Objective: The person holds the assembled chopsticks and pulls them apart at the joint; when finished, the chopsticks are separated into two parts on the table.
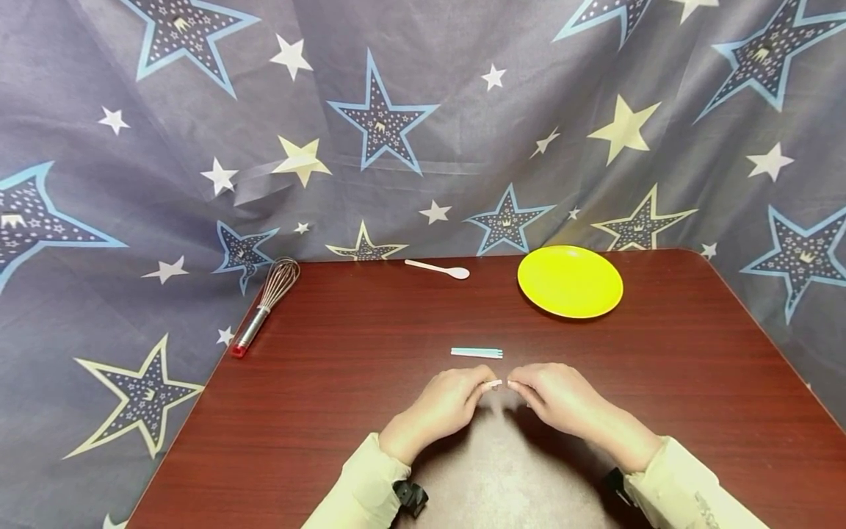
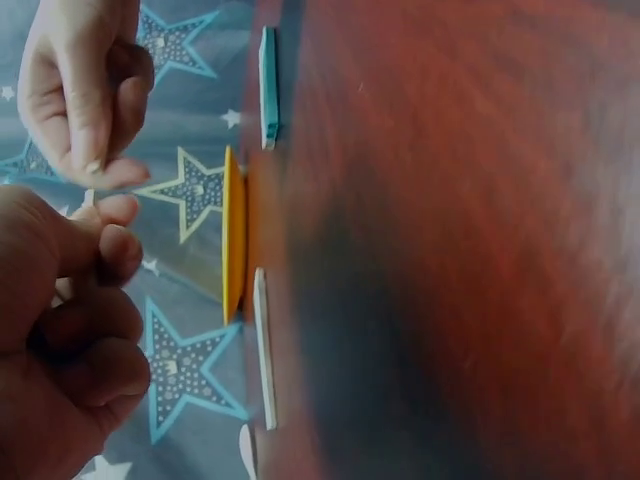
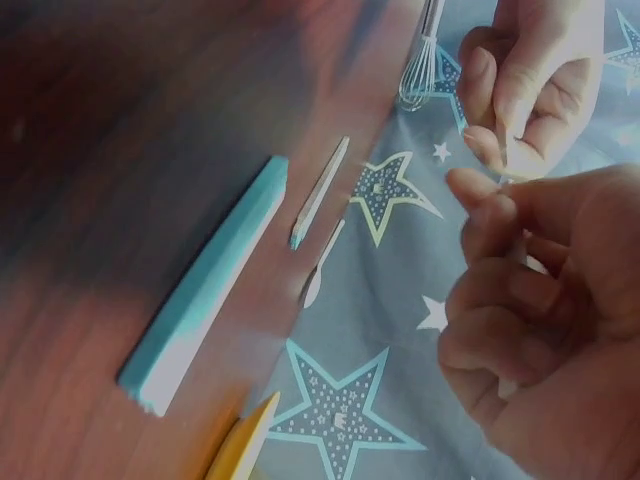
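Observation:
My left hand [image 1: 452, 400] pinches a small white piece [image 1: 492, 384] between thumb and fingertips. Facing it, my right hand [image 1: 558, 397] also pinches with thumb and forefinger, a bit of white [image 1: 509, 383] showing at its tips. In the right wrist view, the fingertips of both hands nearly meet around the thin white piece [image 3: 504, 180]; most of it is hidden by fingers, and I cannot tell its kind. Just beyond the hands lie slim teal-and-white sticks [image 1: 476, 353] on the table; one teal-and-white stick [image 3: 205, 295] looms large in the right wrist view.
A yellow plate [image 1: 570, 282] lies at the table's back right. Near the back edge is a white spoon [image 1: 439, 270]. A whisk [image 1: 266, 301] with a red-tipped handle rests along the left edge. Behind the brown table [image 1: 330, 330] hangs a star-patterned cloth [image 1: 396, 206].

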The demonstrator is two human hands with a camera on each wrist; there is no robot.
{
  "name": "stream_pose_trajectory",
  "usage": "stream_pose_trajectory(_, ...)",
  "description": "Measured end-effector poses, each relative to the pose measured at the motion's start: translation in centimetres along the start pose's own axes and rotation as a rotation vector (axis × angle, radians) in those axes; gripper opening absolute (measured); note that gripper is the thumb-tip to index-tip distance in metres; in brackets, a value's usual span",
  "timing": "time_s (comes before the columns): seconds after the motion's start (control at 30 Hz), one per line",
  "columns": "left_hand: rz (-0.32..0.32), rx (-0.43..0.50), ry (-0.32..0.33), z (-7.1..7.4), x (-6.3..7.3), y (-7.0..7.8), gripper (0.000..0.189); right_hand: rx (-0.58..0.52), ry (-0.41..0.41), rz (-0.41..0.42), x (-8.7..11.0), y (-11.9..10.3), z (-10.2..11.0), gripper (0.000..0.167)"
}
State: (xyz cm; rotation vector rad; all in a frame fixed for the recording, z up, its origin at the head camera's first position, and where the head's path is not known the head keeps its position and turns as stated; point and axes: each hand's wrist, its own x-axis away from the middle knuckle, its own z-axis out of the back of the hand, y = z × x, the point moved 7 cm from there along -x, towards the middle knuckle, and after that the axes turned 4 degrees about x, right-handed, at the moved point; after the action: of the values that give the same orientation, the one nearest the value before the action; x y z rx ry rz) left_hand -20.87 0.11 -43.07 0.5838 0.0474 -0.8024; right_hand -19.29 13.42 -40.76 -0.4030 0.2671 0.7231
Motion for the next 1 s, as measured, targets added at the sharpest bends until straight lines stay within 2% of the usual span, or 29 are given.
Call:
stream_pose_trajectory(0.13,0.016,-0.070,-0.022,0.4,0.1,-0.8,0.008,0.008,-0.031,-0.056,0.2,0.7,0.3,0.008)
stream_pose_trajectory(0.2,0.014,-0.099,-0.030,0.6,0.2,-1.2,0.007,0.019,-0.049,-0.079,0.5,1.0,0.4,0.015)
stream_pose_trajectory(0.33,-0.006,-0.099,-0.018,0.9,0.3,-2.0,0.019,0.058,-0.081,-0.102,0.9,1.8,0.6,0.036)
stream_pose_trajectory(0.43,0.001,-0.099,0.005,1.2,0.3,-2.5,0.023,0.086,-0.090,-0.102,1.3,2.3,0.6,0.041)
stream_pose_trajectory(0.63,0.093,-0.117,0.044,1.6,0.1,-3.8,0.005,0.110,-0.053,-0.121,2.0,3.5,0.3,0.035)
stream_pose_trajectory(0.83,0.153,-0.153,0.080,1.9,-0.2,-4.7,0.007,0.092,-0.028,-0.182,2.7,4.7,0.4,0.016)
stream_pose_trajectory(1.0,0.146,-0.150,0.113,1.9,-0.5,-5.1,0.010,0.111,-0.043,-0.207,2.9,5.1,0.4,0.029)
